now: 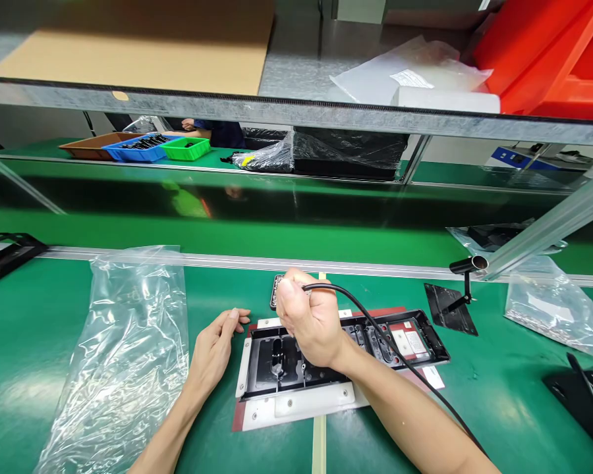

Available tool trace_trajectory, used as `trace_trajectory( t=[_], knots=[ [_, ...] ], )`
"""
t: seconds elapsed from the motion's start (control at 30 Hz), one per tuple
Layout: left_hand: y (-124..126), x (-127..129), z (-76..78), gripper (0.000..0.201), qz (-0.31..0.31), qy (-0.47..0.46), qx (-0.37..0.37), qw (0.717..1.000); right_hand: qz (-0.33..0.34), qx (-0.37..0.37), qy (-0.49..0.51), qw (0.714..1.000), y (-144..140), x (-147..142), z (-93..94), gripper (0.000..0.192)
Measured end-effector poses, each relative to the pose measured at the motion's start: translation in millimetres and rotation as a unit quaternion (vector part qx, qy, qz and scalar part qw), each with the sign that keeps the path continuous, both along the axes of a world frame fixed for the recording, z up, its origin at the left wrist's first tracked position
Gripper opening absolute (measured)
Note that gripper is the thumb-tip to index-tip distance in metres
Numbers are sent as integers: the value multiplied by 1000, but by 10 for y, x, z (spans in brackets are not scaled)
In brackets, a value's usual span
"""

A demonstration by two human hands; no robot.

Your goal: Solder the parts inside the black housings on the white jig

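My right hand [312, 322] is closed in a fist over a black plastic housing [271, 368]. A black cable [383, 332] leaves the top of the fist and runs down to the right, so I hold a corded tool whose body is hidden by my fingers. The long open housing lies in a white and dark-red fixture [264, 416] on the green bench. My left hand [216, 345] rests on the bench just left of the fixture, fingers stretched out, holding nothing. Behind the right fist, a small dark tray [275, 293] of tiny shiny pieces is partly covered.
A clear plastic bag [128, 355] lies on the left. Right of the fixture are a tube-shaped holder [468, 265] on a black base and a bag [556, 306] of small parts. A metal shelf edge [296, 113] crosses above. Across the bench are bins [188, 150] and a person's arm.
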State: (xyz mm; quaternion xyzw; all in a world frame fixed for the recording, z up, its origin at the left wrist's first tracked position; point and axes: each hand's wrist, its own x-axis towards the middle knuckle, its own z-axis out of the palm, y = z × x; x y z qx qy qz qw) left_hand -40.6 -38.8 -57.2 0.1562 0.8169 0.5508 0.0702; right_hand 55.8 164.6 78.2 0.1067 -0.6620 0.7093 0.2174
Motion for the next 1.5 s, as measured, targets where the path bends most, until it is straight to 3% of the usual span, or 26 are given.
trace_trajectory(
  t=[0.6, 1.5],
  knots=[
    [1, 11, 26, 63, 8, 6, -17, 1000, 28, -33, 59, 997, -29, -8, 11, 42],
    [1, 6, 19, 64, 6, 8, -24, 1000, 33, -42, 52, 997, -39, -4, 18, 42]
  ],
)
